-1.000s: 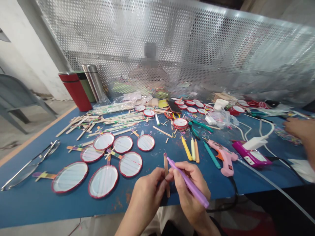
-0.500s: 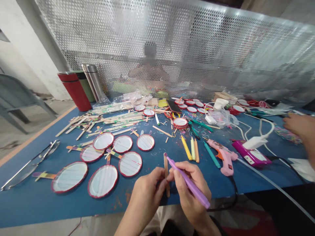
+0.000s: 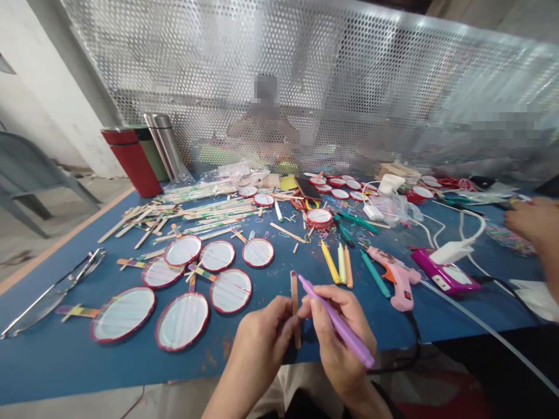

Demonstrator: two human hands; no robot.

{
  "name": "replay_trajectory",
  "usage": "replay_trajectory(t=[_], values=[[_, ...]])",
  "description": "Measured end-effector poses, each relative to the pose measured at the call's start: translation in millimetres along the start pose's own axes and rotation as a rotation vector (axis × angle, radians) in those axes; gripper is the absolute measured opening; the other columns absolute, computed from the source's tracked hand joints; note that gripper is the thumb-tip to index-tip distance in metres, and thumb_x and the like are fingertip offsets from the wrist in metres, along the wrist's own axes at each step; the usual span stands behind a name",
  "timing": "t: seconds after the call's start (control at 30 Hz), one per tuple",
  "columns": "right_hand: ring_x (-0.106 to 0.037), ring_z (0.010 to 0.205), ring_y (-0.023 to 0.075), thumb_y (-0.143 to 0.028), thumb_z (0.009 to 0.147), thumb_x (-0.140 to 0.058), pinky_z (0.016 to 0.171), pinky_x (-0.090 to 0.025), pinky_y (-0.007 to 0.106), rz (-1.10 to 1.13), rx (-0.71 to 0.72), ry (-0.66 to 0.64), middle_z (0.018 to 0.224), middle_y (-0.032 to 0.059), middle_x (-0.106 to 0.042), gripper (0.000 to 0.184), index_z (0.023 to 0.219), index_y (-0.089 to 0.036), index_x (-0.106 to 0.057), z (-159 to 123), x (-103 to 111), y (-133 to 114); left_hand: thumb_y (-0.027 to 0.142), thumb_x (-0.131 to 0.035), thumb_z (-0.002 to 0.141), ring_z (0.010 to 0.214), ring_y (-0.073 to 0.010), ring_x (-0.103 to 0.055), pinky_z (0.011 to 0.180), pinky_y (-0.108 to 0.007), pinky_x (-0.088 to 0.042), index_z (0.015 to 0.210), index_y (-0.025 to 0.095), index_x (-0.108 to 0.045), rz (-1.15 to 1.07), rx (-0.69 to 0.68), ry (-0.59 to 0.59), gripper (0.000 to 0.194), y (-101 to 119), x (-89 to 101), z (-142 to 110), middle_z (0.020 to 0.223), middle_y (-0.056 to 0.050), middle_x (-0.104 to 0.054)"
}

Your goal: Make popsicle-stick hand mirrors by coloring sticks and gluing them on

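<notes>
My left hand [image 3: 257,343] pinches a wooden craft stick [image 3: 295,294] upright near the front edge of the blue table [image 3: 52,355]. My right hand [image 3: 336,331] is closed round a purple marker [image 3: 338,323], whose tip touches the stick's upper part. Both hands hover just above the table edge. To their left lie several round red-rimmed discs with coloured stick handles [image 3: 183,320].
Loose wooden sticks [image 3: 209,212], coloured markers [image 3: 340,263], a pink glue gun [image 3: 395,276], a magenta device [image 3: 443,273] with cables, metal tongs [image 3: 52,294] and flasks [image 3: 131,160] lie on the table. Another person's hand [image 3: 530,224] works at the right. A perforated metal screen [image 3: 305,87] stands behind.
The marker tip has shifted slightly down the stick. The other person's hand at the right has moved a little.
</notes>
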State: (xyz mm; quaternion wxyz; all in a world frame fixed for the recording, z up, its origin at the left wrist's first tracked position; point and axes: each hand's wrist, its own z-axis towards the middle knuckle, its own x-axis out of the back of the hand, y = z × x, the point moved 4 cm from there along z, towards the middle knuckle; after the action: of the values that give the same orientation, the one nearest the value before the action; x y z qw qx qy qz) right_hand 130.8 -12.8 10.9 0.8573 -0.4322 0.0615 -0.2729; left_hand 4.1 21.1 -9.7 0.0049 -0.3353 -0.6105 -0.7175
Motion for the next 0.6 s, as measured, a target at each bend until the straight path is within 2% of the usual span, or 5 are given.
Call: replay_trajectory(t=[0.6], values=[[-0.064,0.062,0.007,-0.015,0.093,-0.055,0.063,-0.054,0.014,0.003,-0.014,-0.01,0.073,-0.0041,-0.064,0.01,0.099,-0.023,-0.059,0.4,-0.2,1.2,0.026,-0.046,0.093,0.064,-0.0125,-0.062,0.061,-0.019,-0.04,0.078,0.022,-0.055,-0.024,0.002,0.012,0.019,-0.5,-0.7,-1.3,0.07,0.002,-0.066]])
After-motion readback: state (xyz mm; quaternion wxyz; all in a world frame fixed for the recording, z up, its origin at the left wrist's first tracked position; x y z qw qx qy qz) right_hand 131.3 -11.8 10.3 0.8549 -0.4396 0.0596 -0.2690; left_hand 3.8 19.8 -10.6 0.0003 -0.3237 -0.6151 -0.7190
